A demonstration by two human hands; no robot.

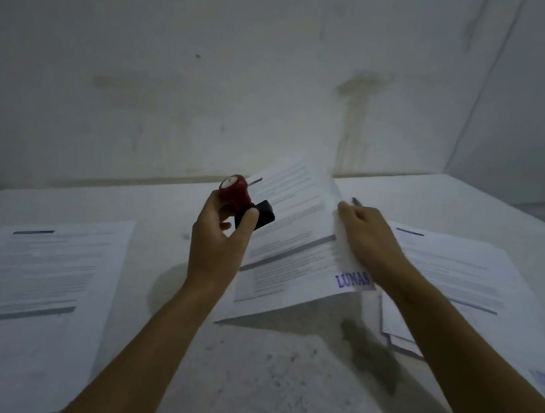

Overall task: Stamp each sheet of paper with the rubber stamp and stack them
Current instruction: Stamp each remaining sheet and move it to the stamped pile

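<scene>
My left hand (217, 237) grips the rubber stamp (245, 204), raised off the counter (277, 378). My right hand (368, 242) pinches a stamped sheet (290, 243), lifted beside the right stack (462, 274).

Pale table (275, 395), stained wall (281, 70)

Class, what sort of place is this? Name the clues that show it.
Probably a plain back room used for paperwork: a bare stained wall, a pale speckled table, printed sheets in piles and a rubber stamp.
</scene>
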